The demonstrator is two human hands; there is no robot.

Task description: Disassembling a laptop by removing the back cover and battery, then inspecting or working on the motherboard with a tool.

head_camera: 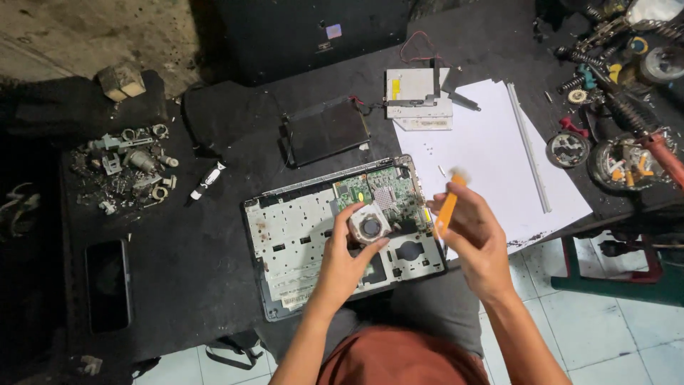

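A person seated at the front edge of a dark worktop (pixel 214 285) bent over an opened laptop chassis (pixel 299 242) that lay near that edge, its green circuit board (pixel 381 189) exposed at the right end. The left hand (pixel 345 264) had its fingers closed around a small round cooling fan (pixel 368 227) in a pale housing, held just above the board's lower edge. The right hand (pixel 474 235) was clamped on an orange-handled brush (pixel 449 203), its pale bristles tilted up and away from the fan, over the edge of a white sheet of paper (pixel 491 153) spread toward the worktop's right side. A thin white strip (pixel 529 146) lay on that sheet. Behind the chassis sat a dark flat panel (pixel 326 130), and to its right a grey optical drive (pixel 417 96) with red wires near the worktop's back edge. A black-and-white tube (pixel 208 180) lay left of the chassis, beyond it a heap of grey metal parts (pixel 132 167) toward the left edge, and a dark phone (pixel 108 285) rested close to the front left corner. Springs, round tins and assorted small tools (pixel 613 85) crowded the back right corner
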